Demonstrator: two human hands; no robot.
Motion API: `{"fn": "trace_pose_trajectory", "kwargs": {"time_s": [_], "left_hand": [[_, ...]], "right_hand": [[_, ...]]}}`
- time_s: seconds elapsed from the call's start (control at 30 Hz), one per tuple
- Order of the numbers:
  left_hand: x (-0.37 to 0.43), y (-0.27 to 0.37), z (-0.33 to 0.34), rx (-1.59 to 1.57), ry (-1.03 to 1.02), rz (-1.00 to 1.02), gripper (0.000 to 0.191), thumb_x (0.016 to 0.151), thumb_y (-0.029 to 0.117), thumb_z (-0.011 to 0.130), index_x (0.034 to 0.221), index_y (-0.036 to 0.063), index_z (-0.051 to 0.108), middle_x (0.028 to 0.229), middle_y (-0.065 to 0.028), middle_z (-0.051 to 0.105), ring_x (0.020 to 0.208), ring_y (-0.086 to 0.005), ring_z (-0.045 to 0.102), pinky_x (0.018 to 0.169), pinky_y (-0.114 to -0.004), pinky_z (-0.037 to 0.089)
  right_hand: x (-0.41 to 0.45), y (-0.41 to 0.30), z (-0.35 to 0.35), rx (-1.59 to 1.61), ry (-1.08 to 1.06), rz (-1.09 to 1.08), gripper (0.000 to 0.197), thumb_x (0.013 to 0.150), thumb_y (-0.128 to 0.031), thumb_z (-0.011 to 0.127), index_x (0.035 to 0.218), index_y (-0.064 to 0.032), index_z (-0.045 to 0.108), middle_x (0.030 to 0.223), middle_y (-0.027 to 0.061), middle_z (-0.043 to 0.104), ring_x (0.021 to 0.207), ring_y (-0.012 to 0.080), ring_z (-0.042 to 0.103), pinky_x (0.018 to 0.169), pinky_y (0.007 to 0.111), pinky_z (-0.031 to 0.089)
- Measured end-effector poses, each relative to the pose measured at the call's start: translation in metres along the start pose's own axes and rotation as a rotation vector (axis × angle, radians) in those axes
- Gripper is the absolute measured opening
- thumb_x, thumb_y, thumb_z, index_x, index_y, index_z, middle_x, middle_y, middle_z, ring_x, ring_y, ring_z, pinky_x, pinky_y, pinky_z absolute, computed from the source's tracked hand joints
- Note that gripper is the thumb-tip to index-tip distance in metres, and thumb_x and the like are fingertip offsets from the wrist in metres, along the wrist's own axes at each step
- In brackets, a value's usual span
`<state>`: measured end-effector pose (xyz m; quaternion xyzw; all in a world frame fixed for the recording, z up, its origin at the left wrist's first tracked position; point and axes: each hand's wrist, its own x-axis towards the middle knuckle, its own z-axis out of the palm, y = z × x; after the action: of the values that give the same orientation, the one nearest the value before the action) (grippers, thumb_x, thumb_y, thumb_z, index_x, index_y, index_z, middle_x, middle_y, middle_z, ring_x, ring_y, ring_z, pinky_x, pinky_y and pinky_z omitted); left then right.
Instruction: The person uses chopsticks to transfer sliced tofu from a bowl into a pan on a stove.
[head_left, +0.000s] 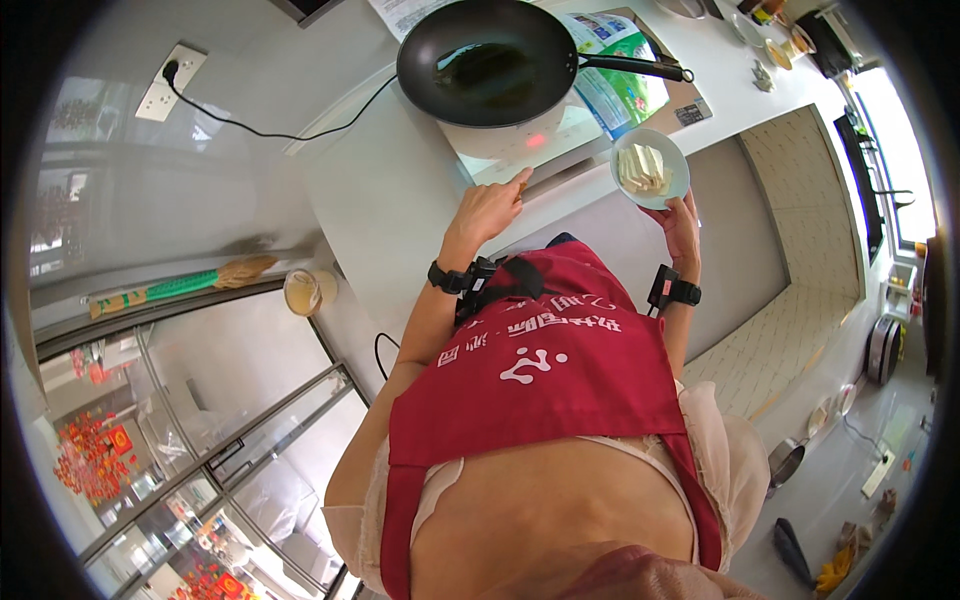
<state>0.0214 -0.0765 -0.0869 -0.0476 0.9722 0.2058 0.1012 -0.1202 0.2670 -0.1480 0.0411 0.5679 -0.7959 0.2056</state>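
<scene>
My left hand (487, 214) holds nothing; its index finger stretches to the front control strip of a white induction cooktop (487, 150), with the other fingers curled. A red display glows on the cooktop's panel. On top of it sits a black wok (420, 75) with a shiny pool of what looks like oil, its handle pointing right. My right hand (679, 221) grips the lower rim of a small pale plate (671, 146). Stacked on that plate are white slices, apparently tofu (641, 169). The plate is held up in front of the counter edge, right of the cooktop.
A green printed packet (630, 82) lies under the wok handle on a brown board (686, 112). The cooktop's black cord (300, 138) runs to a wall socket (171, 82). A jar (304, 292) stands at the left. Bowls (778, 54) sit at the far right of the counter (742, 90).
</scene>
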Motion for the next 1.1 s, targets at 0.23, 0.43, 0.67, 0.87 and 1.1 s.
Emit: {"fn": "trace_pose_trajectory", "kwargs": {"time_s": [0.23,0.43,0.67,0.87,1.1], "left_hand": [[0.034,0.047,-0.015,-0.157,0.186,0.122,0.031,0.104,0.028,0.052,0.129,0.0139,0.062,0.072,-0.0176,0.068,0.072,-0.0384,0.068,0.065,-0.051,0.051],[0.092,0.094,-0.015,-0.299,0.445,0.219,0.034,0.108,0.031,0.048,0.092,0.0031,0.059,0.076,-0.0175,0.065,0.072,-0.0401,0.064,0.068,-0.048,0.051],[0.199,0.155,0.030,-1.331,0.466,0.137,0.040,0.112,0.036,0.050,0.097,0.0016,0.064,0.072,0.0000,0.055,0.060,-0.0059,0.047,0.055,-0.026,0.040],[0.255,0.167,0.062,-1.781,0.544,-0.132,0.039,0.097,0.047,0.074,0.099,0.0095,0.065,0.067,0.0060,0.047,0.055,-0.0045,0.038,0.052,-0.021,0.031],[0.295,0.157,0.066,-2.069,0.600,-0.193,0.047,0.093,0.047,0.078,0.070,0.0212,0.047,0.058,0.0082,0.036,0.050,-0.0085,0.028,0.054,-0.028,0.028]], "right_hand": [[-0.009,-0.008,-0.037,0.038,0.032,-0.025,0.062,0.092,-0.002,0.046,0.154,-0.0038,0.038,0.137,0.0192,0.061,0.114,0.0352,0.070,0.099,0.050,0.061],[0.004,-0.021,-0.071,0.074,0.046,-0.036,0.063,0.090,0.001,0.045,0.152,-0.0017,0.039,0.136,0.0192,0.060,0.113,0.0351,0.070,0.097,0.050,0.062],[0.033,-0.047,-0.139,0.038,0.019,0.011,0.056,0.094,-0.002,0.048,0.150,-0.0023,0.042,0.135,0.0176,0.061,0.113,0.0333,0.069,0.095,0.050,0.062],[0.056,-0.075,-0.175,0.027,0.014,0.026,0.055,0.095,-0.002,0.048,0.150,-0.0025,0.043,0.133,0.0168,0.062,0.111,0.0321,0.070,0.095,0.048,0.063],[0.075,-0.081,-0.213,0.066,0.012,0.036,0.057,0.094,0.000,0.045,0.151,-0.0013,0.041,0.132,0.0166,0.062,0.109,0.0313,0.071,0.096,0.047,0.063]]}}
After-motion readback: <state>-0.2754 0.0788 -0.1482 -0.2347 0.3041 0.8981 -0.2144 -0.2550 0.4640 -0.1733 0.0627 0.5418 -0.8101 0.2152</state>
